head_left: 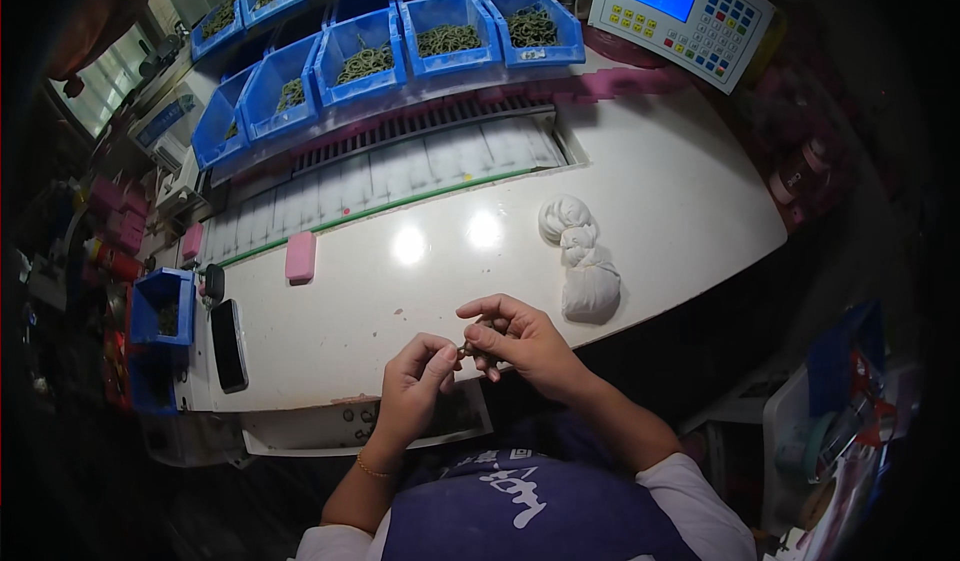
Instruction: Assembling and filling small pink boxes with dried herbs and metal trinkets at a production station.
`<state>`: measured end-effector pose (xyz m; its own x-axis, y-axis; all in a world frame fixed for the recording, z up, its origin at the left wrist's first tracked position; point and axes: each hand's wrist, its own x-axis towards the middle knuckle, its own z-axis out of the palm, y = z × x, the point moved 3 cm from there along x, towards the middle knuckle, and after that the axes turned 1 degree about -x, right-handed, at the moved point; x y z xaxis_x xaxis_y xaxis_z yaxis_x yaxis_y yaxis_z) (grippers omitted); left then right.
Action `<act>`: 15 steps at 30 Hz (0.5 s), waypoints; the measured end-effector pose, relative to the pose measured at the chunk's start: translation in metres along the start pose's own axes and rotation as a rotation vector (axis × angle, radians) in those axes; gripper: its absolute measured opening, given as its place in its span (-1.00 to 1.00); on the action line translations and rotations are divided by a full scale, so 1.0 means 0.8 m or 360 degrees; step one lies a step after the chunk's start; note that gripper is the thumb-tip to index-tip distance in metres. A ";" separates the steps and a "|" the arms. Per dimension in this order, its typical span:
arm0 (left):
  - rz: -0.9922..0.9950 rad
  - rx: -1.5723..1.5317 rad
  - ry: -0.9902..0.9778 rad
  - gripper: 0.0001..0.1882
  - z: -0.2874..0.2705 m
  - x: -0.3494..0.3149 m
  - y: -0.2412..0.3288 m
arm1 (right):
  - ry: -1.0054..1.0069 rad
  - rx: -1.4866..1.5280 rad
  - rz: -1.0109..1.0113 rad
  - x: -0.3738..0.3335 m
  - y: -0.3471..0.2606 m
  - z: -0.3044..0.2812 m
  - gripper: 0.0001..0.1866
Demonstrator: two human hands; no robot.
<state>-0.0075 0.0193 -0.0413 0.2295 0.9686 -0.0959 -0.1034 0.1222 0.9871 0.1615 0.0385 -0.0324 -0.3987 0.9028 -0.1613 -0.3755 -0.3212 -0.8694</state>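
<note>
Holding a small brown piece (462, 352) between both hands, just above the near edge of the table (680, 191). Pinching it in the left hand (420, 369), thumb and forefinger nearly closed; keeping the right hand (522, 343) close against it, thumb bent in, forefinger raised and loosely curved, other fingers curled beneath. Cannot tell whether gripping anything more in the right palm (too dark and small there to judge).

Seems partway through handling this one, not yet set down. Can see dark rings (349, 415) lying in the drawer (275, 438) below, and green links (448, 39) heaped in blue bins (455, 65) at the back; cannot tell which count as done and which as left.

Near the right hand, can make out a white bundle (590, 289); farther left, a pink box (300, 258) and a phone (229, 346).

For writing, can find white characters on the purple apron (450, 521), a pale label on one bin, marked keys on the console (680, 19), mostly too small to read.
</note>
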 end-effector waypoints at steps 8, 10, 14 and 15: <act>-0.0143 -0.0053 -0.0135 -0.81 -0.003 0.002 0.007 | -0.0049 -0.0097 0.0070 0.000 -0.007 -0.003 -0.65; -0.0139 -0.0101 -0.0146 -0.80 -0.004 0.001 0.007 | -0.0064 -0.0096 0.0081 -0.001 -0.007 -0.003 -0.65; -0.0075 0.0069 -0.0117 -0.80 -0.005 -0.001 0.007 | -0.0082 -0.0124 0.0072 -0.001 -0.005 -0.003 -0.65; -0.0077 0.0086 -0.0116 -0.80 -0.005 0.000 0.008 | -0.0083 -0.0133 0.0070 -0.001 -0.006 -0.003 -0.65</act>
<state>-0.0122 0.0206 -0.0356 0.3030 0.9432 -0.1359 -0.0384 0.1546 0.9872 0.1654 0.0396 -0.0294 -0.4572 0.8715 -0.1775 -0.2863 -0.3332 -0.8983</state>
